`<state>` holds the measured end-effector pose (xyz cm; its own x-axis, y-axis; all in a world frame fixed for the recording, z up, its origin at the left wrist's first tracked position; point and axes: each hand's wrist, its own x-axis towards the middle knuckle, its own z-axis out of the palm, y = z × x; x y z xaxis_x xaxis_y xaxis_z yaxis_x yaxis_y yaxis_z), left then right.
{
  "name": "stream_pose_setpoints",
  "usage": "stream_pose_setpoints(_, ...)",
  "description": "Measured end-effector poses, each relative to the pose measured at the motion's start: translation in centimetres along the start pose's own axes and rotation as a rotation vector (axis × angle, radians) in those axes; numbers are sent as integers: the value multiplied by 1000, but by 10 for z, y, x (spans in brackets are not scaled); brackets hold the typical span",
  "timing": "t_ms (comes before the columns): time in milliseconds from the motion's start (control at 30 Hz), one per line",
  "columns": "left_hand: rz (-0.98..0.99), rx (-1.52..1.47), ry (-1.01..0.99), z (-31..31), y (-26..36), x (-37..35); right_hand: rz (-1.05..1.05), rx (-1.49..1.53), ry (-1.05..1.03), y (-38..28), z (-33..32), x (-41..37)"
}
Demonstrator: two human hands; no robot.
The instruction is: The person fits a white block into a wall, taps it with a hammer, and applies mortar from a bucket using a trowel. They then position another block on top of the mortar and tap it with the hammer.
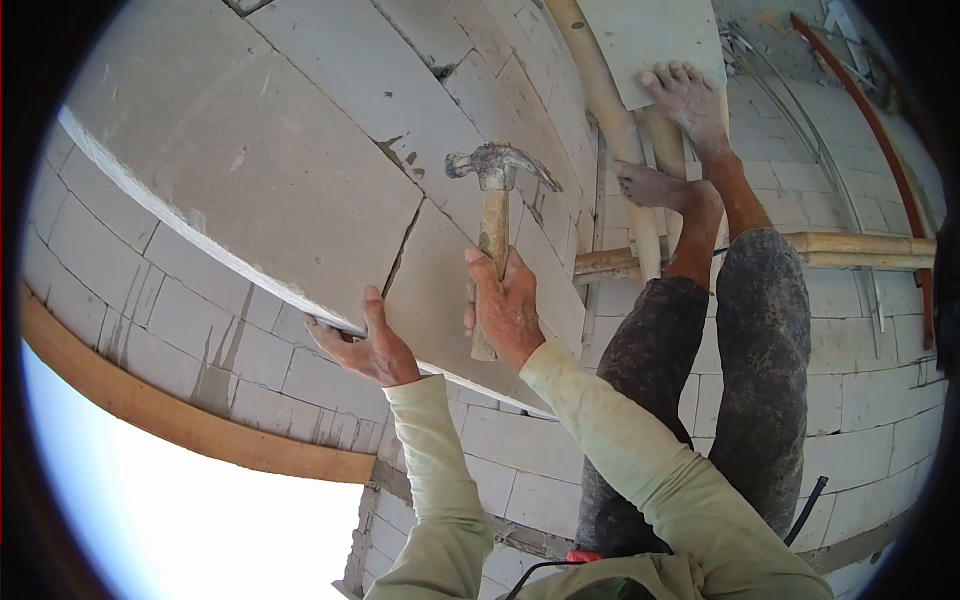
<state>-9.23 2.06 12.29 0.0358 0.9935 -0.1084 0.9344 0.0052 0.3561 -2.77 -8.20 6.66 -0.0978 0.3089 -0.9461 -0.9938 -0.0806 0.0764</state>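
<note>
My right hand (505,305) is closed around the wooden handle of a claw hammer (494,215). The worn, mortar-stained metal head is raised above the wall, its claw pointing right. My left hand (368,345) has its thumb and fingers spread at the near edge of a large pale grey block (230,160), the thumb toward its flat face. Beside that block sits another grey block (455,300), a narrow dark joint between them. Contact under the left fingers is partly hidden.
Bare feet (690,105) rest by a pale board (655,45) and bamboo poles (620,130). A bamboo crosspiece (860,250) runs right. Block walling surrounds the area. A wooden beam (190,415) borders a bright opening at lower left; a rusty metal strip (880,140) stands at right.
</note>
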Motion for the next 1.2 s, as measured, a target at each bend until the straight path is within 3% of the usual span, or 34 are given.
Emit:
stream_pose_setpoints(200,-55,-111,-23,1,7,1,90,-157,-175,11,12,7)
stream_pose_setpoints(467,-47,-97,24,-6,-4,1,-21,-174,-55,-17,-10,12)
stream_pose_setpoints(567,38,47,60,-9,-9,6,-23,-240,-8,-28,-10,9)
stream_pose_setpoints(767,9,149,33,-13,-2,5,-277,-272,-39,-71,18,16)
stream_pose_setpoints(1100,22,236,57,-18,-12,9,-421,-466,-197,-117,79,24)
stream_pose_setpoints(1167,13,263,38,-16,-11,8,-1130,-892,-165,-119,71,21)
stream_pose_setpoints(1200,-10,237,56,-16,-10,7,-1147,-921,-185,-129,79,6)
